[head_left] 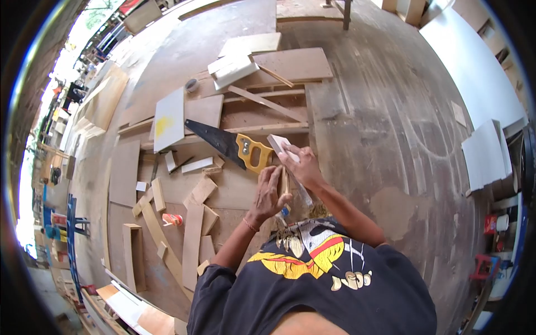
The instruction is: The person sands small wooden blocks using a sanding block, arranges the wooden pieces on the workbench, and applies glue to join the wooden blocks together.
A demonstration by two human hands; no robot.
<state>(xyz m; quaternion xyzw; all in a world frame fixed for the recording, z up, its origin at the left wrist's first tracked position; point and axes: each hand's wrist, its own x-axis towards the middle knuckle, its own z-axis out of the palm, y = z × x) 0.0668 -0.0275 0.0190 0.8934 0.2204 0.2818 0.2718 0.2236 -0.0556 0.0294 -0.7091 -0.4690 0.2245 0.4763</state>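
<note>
My right hand [301,164] is closed around a flat block [276,144] with a pale whitish face and a brownish edge. Just left of it, my left hand [268,195] has its fingers and thumb about a narrow wooden strip [286,180], partly hidden by the hand. Beyond my left fingertips lies a handsaw [220,142], its dark blade pointing away to the left and its yellow handle closest to my hands. Something small and blue [285,211] shows below my left thumb; I cannot make out what it is.
Offcuts and wooden strips [192,234] lie scattered on the left, with a small red-and-white packet [172,219] among them. A white panel with a yellow stain [169,120] and a wooden frame [265,111] lie ahead. Large white sheets [474,72] stand at the right.
</note>
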